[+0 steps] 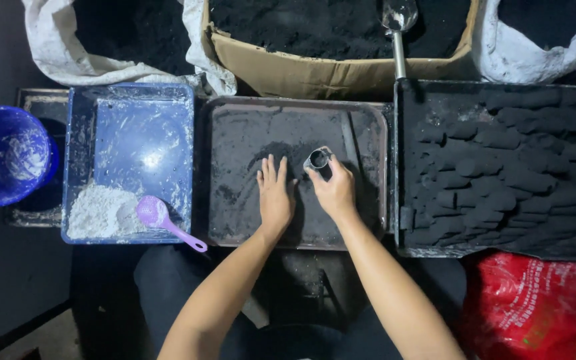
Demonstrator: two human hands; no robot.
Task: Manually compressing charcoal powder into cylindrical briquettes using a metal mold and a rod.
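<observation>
Hands: two, left hand [275,195] and right hand [333,189]
Metal cylinder mould [317,159]: one
Trays: three, blue tray [143,107], dark middle tray [248,120], black right tray [408,227]
Scoops: two, purple scoop [165,221], metal scoop [399,27]
Blue bowl [8,155]: one
Cardboard box [315,75]: one
White sacks: two, left sack [55,53], right sack [535,60]
Red bag [535,307]: one
Black pressed pieces [501,173]: many, too packed to count

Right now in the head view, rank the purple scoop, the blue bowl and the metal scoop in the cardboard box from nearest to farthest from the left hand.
1. Purple scoop, lower left of the left hand, in the blue tray.
2. Metal scoop, up and to the right, in the cardboard box.
3. Blue bowl, at the far left edge.
</observation>
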